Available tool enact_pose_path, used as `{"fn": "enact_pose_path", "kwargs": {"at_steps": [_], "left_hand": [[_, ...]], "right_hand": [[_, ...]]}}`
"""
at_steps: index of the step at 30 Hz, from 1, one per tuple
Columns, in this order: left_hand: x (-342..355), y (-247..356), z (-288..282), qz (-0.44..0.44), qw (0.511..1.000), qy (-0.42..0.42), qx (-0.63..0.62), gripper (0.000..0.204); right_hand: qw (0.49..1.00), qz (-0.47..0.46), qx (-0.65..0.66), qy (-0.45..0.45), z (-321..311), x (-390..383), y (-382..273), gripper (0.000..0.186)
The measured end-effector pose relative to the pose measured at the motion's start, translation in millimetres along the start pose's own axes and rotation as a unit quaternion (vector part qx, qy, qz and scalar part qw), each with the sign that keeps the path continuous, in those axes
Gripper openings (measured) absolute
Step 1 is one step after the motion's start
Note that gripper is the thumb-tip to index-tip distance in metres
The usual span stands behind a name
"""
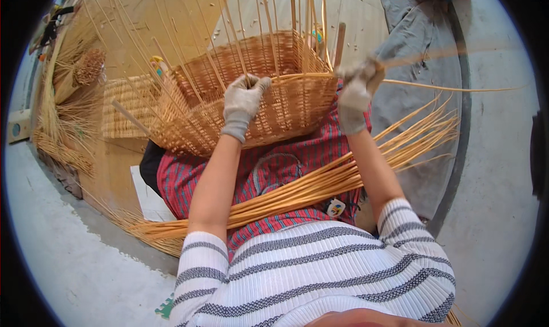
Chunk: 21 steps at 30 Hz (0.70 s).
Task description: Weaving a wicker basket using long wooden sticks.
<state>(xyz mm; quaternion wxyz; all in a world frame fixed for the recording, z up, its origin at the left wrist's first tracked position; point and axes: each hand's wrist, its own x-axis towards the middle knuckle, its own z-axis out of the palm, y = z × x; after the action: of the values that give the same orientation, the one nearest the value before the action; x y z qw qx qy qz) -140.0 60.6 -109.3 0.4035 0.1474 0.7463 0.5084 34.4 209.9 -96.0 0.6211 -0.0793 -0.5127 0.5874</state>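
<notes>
A half-woven rectangular wicker basket (294, 106) rests tilted over my lap, its upright stakes (226, 18) rising from the rim. On the near rim, my gloved left hand (243, 102) is closed with its fingertips pinching a wicker strand beside a stake. My gloved right hand (355, 95), partly smeared by motion, is closed near the right corner of the basket. It grips the wicker strand (443, 87), whose loose end stretches far to the right. Another strand above it is blurred. Thicker wooden corner sticks (339, 44) stand at the basket's corners.
Across my lap, over a red checked cloth (191, 181), lies a long bundle of wicker rods (291, 196). A flat woven panel (121, 106) and bundles of dry stalks (60, 106) are at left. Grey fabric (412, 44) covers the floor at right.
</notes>
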Motion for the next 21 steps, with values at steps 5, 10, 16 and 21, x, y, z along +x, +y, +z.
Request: {"fn": "enact_pose_path", "kwargs": {"at_steps": [5,10,16,21], "left_hand": [[-9.8,11.4,18.8,0.055,0.986,0.017,-0.158,0.037],[-16.5,27.3,24.4,-0.022,0.99,0.067,-0.119,0.049],[3.1,1.8,68.1,0.198,0.98,-0.011,0.008,0.027],[-11.5,4.3,111.0,0.08,0.992,-0.094,0.022,0.033]], "right_hand": [[0.952,0.233,-0.042,0.193,-10.6,-12.5,-23.4,0.018],[0.947,0.271,-0.156,0.078,-44.5,4.2,-39.2,0.009],[0.929,0.286,-0.168,0.165,-73.5,29.6,-59.9,0.023],[0.911,-0.04,-0.37,-0.177,-23.7,104.8,-3.5,0.014]]}}
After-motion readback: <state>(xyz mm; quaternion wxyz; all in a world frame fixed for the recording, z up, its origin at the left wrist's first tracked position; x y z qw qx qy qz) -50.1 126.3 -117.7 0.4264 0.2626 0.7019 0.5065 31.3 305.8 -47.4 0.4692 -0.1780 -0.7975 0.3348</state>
